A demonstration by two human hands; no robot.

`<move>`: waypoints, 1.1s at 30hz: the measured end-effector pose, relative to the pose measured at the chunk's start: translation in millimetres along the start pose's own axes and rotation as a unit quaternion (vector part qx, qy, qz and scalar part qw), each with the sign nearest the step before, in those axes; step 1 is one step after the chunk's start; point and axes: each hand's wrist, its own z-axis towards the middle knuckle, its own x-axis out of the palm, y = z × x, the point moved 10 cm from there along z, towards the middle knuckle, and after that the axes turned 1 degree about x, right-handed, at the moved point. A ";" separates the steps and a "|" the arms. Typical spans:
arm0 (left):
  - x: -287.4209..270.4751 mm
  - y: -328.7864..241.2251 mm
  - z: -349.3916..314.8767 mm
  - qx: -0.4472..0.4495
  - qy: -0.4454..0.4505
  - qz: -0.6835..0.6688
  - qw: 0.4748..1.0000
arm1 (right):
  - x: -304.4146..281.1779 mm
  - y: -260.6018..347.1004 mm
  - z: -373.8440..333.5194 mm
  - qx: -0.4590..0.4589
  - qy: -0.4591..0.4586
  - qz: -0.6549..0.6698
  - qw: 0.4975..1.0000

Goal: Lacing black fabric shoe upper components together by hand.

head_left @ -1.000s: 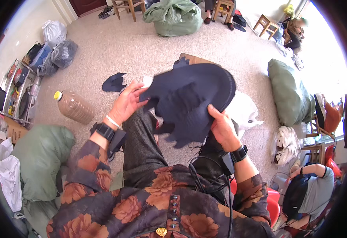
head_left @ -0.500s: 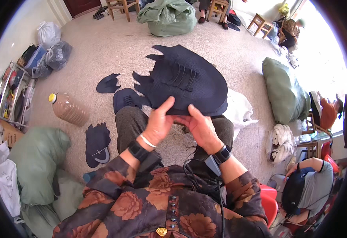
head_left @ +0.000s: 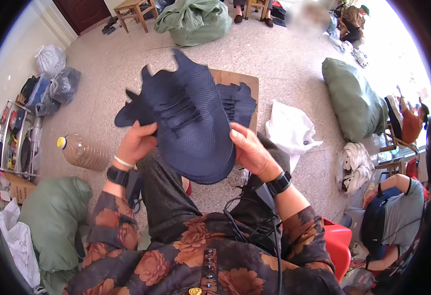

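A navy mesh shoe upper (head_left: 196, 132) is held up in front of my lap, its rounded end toward me and its ragged tabs pointing away. Thin dark cords cross its middle. My left hand (head_left: 138, 143) grips its left edge, thumb over the top. At the right edge, my right hand (head_left: 251, 151) pinches it between thumb and fingers. Both hands' fingers are partly hidden beneath. Behind it, more dark uppers (head_left: 242, 104) lie on a brown board (head_left: 254, 83). A dark piece (head_left: 136, 112) shows beyond my left thumb; whether it is joined to the held upper I cannot tell.
A white bag (head_left: 289, 125) lies to the right, near a large green sack (head_left: 354, 101). To the left are a yellow-capped jug (head_left: 85, 152), a green sack (head_left: 55, 216) and a shelf rack (head_left: 16, 137). Another green bundle (head_left: 193, 22) stands ahead. A person (head_left: 397, 216) sits at right.
The upper has turned, its rounded end swinging from the right toward me. My hands have moved apart, from its near edge to its two sides. The brown board has come into sight.
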 end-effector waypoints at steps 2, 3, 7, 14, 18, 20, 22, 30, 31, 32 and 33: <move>17.2 -11.3 28.5 -0.017 -0.002 0.039 0.999 | -7.3 25.0 7.4 -0.070 -0.028 -0.065 0.995; 23.9 -9.6 43.9 -0.034 0.000 0.077 0.996 | -15.2 35.4 9.3 -0.107 -0.055 -0.094 0.988; 23.9 6.5 99.3 -0.017 -0.040 0.101 0.994 | -47.6 52.7 8.8 -0.157 -0.123 -0.102 0.975; -32.2 103.2 122.0 -0.125 -0.109 0.211 0.963 | -117.0 10.1 25.9 -0.130 -0.246 -0.123 0.953; -21.4 75.6 123.9 -0.039 -0.083 0.175 0.980 | -82.9 26.0 25.1 -0.148 -0.189 -0.100 0.966; -13.0 74.7 124.3 -0.038 -0.062 0.150 0.986 | -80.8 21.8 19.4 -0.126 -0.194 -0.106 0.967; -20.3 85.4 120.4 -0.033 -0.069 0.177 0.981 | -89.7 8.1 20.9 -0.091 -0.213 -0.128 0.964; -26.9 91.4 117.0 -0.001 -0.072 0.208 0.975 | -76.9 103.6 -3.1 -0.320 -0.386 -0.568 0.653; -20.5 79.9 109.9 0.046 -0.071 0.213 0.973 | -46.4 107.5 16.1 -0.307 -0.322 -0.593 0.671; -29.9 84.2 107.1 0.046 -0.082 0.216 0.972 | -9.9 101.8 40.3 -0.294 -0.236 -0.626 0.683; -31.7 89.2 111.9 0.049 -0.077 0.211 0.973 | 18.6 97.0 57.5 -0.281 -0.158 -0.661 0.678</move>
